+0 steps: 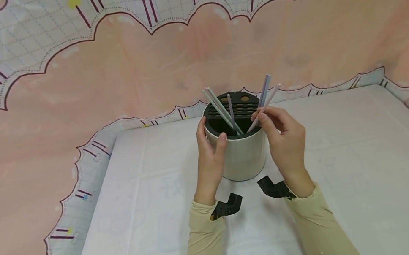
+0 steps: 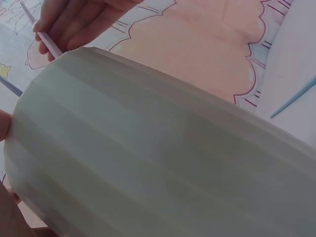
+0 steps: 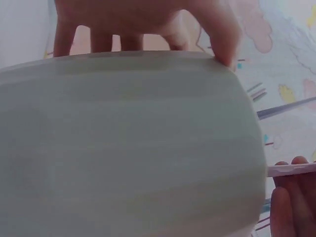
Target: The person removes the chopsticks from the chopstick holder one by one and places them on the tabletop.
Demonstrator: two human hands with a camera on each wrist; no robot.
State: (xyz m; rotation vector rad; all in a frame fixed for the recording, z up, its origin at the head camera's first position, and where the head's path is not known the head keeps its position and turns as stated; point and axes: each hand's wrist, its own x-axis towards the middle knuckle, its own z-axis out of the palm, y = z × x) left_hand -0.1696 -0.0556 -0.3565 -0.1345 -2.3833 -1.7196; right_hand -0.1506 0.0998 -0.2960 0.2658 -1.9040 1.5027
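Note:
A white round pot [image 1: 244,156] with a black slotted top stands upright on the table. My left hand [image 1: 208,161] grips its left side, the thumb at the front rim and the fingers reaching round the side. With thumb and fingers, my right hand [image 1: 287,145] pinches a pink straw [image 1: 274,92] that slants into the open front part of the pot. Pale green straws [image 1: 218,108] lean to the left in that opening, beside a greyish purple straw [image 1: 231,109]. Blue-violet straws [image 1: 264,90] stick up behind my right fingers. Inside the pot, their lower ends are hidden.
The white tabletop [image 1: 152,202] spreads around the pot. Behind it hangs a peach and white patterned cloth [image 1: 166,68]. Black straps [image 1: 229,206] sit at both wrists. A thin blue stick [image 2: 295,99] shows past the pot in the left wrist view.

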